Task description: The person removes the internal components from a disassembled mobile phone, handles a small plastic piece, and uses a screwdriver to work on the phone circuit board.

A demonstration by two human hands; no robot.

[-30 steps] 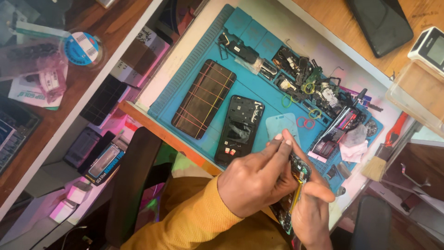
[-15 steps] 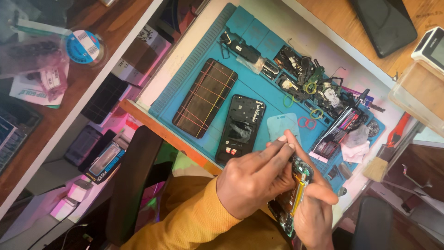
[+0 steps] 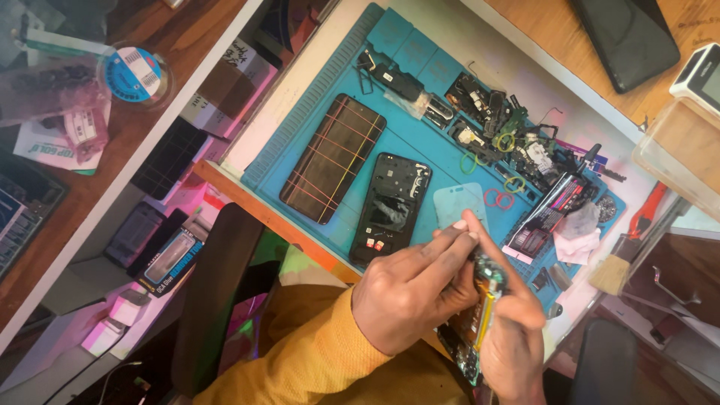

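Note:
My right hand (image 3: 517, 341) holds an opened phone (image 3: 480, 315) on its edge, with its circuit board and a yellow strip showing. My left hand (image 3: 412, 292), in a yellow sleeve, pinches at the phone's upper end with fingertips together; what it pinches is too small to tell. Both hands hover over the near right part of a blue work mat (image 3: 409, 139). On the mat beside them lie a black phone frame (image 3: 391, 206), a clear screen protector (image 3: 457, 204) and a dark screen bound with rubber bands (image 3: 334, 157).
Small phone parts, rubber bands and tools (image 3: 510, 142) crowd the mat's far side. A brush (image 3: 615, 270) and red-handled tool (image 3: 646, 214) lie at right, a dark phone (image 3: 626, 41) beyond. A tape roll (image 3: 135, 75) and boxes fill the shelves at left.
The hands and opened phone stay almost in place; the left fingertips shifted slightly along the phone's upper end.

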